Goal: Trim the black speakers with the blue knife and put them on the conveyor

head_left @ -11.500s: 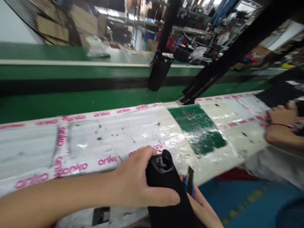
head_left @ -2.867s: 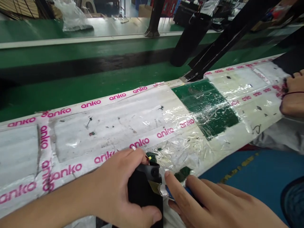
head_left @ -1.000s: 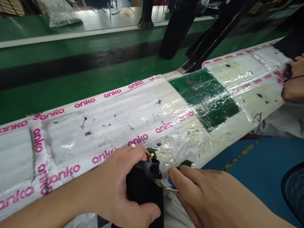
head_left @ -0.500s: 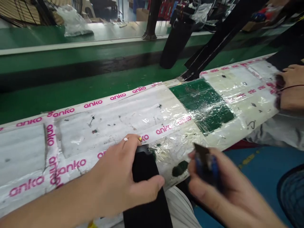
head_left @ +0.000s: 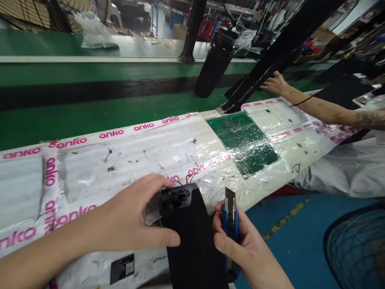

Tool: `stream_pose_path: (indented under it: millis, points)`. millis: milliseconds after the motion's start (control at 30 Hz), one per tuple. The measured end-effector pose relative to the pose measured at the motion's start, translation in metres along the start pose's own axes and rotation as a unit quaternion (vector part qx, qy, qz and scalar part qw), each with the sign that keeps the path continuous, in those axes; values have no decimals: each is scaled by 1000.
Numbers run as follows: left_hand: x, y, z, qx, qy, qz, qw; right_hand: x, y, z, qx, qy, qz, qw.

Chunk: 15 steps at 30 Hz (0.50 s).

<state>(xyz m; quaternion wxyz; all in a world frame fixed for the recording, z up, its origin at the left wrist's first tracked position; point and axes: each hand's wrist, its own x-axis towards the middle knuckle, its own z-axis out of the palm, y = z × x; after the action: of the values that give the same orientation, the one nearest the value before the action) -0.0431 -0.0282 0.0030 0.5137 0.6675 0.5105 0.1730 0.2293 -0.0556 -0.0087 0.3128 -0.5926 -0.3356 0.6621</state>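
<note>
A long black box-shaped unit (head_left: 192, 237) lies lengthwise below me, its far end at the bench edge. That end has a glossy black moulded cap (head_left: 176, 197), with thin red, yellow and dark wires (head_left: 189, 178) behind it. My left hand (head_left: 132, 218) loosely grips the unit's far left corner, thumb on the upper face and fingertips partly hidden behind the cap. To the right of the unit, my right hand (head_left: 240, 245) is closed around a blue and black utility knife (head_left: 230, 220). Its blade is extended and points up and away from me.
The bench board (head_left: 129, 160) is wrapped in clear film and pink-lettered tape. A slanted black post (head_left: 258, 76) rises behind it, beside a black cylinder (head_left: 212, 72). At the right, a co-worker's arm (head_left: 325, 104) reaches across the bench. A mesh-covered round object (head_left: 355, 245) stands lower right.
My left hand has shifted left, uncovering the cap and wires. The knife has come left and down, close beside the unit. The co-worker's hand has reached farther over the bench.
</note>
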Motion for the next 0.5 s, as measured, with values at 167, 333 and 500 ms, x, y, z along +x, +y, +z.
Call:
stream_pose_path:
  millis: [167, 333, 500]
  points:
    - [7, -4, 5, 2, 10, 45, 999, 4, 3, 0, 24, -9, -1, 1000]
    - [2, 3, 21, -2, 103, 53, 993, 1, 7, 6, 56, -24, 30, 998]
    - [-6, 14, 28, 29, 150, -10, 988, -6, 18, 22, 90, -22, 63, 994]
